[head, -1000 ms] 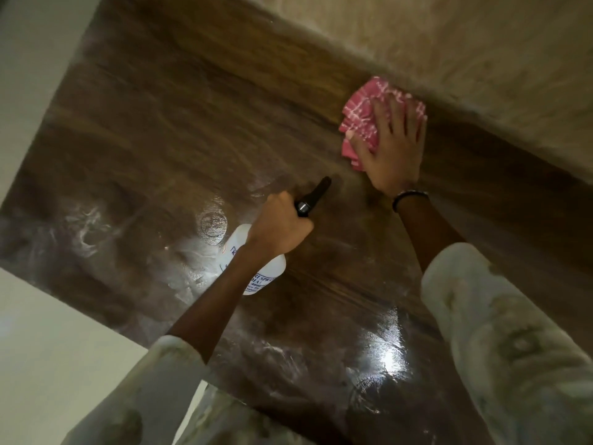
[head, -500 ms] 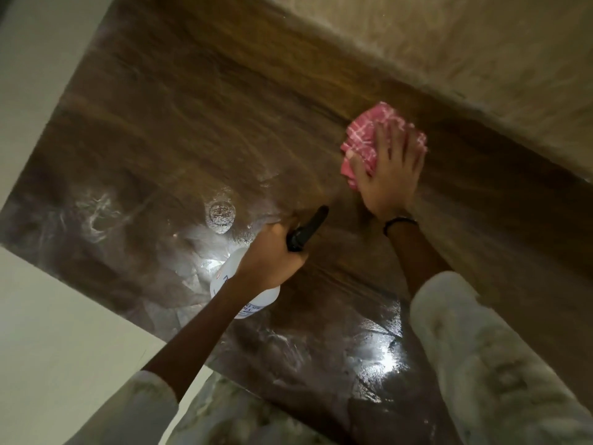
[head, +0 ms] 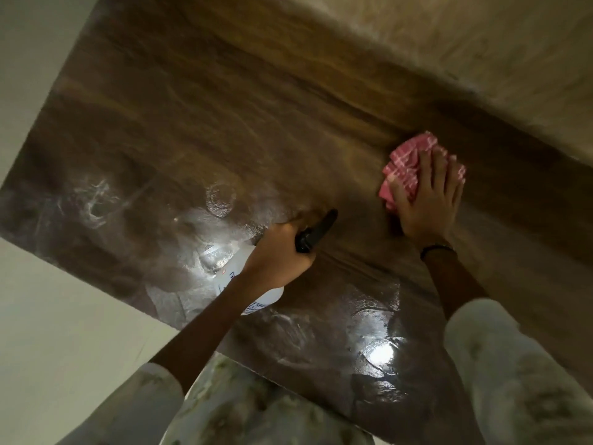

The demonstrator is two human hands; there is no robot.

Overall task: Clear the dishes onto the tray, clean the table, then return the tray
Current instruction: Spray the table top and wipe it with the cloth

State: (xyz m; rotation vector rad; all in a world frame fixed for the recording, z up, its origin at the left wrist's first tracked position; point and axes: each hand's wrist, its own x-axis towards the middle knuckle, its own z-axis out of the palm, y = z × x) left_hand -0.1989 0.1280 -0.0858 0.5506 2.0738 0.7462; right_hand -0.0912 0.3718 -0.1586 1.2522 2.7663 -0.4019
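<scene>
Rightward, the right hand (head: 426, 200) presses the cloth (head: 404, 168) near the table (head: 224, 130) edge.

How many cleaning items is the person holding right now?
2: a spray bottle gripped in the left hand above the table, and a pink checked cloth pressed flat under the right hand near the far edge.

Right hand (head: 426, 200), fingers spread, presses a pink cloth (head: 405, 168) flat on the table (head: 224, 123) at right of frame; left hand (head: 276, 255) grips a spray bottle (head: 256, 300) at centre.
</scene>
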